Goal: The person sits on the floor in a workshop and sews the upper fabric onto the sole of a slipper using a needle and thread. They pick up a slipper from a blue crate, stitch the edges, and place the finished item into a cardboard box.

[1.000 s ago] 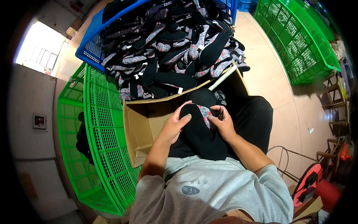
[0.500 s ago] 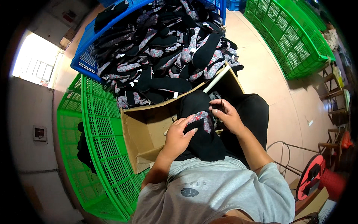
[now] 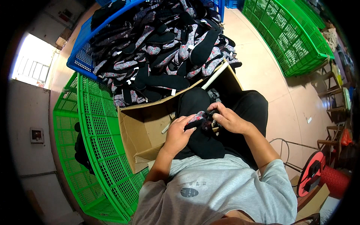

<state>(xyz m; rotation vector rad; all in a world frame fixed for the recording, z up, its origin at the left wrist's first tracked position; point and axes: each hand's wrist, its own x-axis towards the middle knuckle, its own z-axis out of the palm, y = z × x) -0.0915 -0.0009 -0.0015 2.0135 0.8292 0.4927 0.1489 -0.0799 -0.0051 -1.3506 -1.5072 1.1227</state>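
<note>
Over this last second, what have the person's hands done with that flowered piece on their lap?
Both hands kept hold of the flowered fabric piece the whole time. The left hand slid down along it toward the body, fingers flattening over it, while the right hand stayed pinching its far end. The cardboard box, the blue crate heaped with pieces and the green crates have not shifted.

Pale tiled floor (image 3: 270,71), sunlit at a bright doorway (image 3: 32,63) on the left. Green plastic crates (image 3: 97,150) beside a grey wall (image 3: 30,165). Red spool (image 3: 313,174) lower right.
</note>
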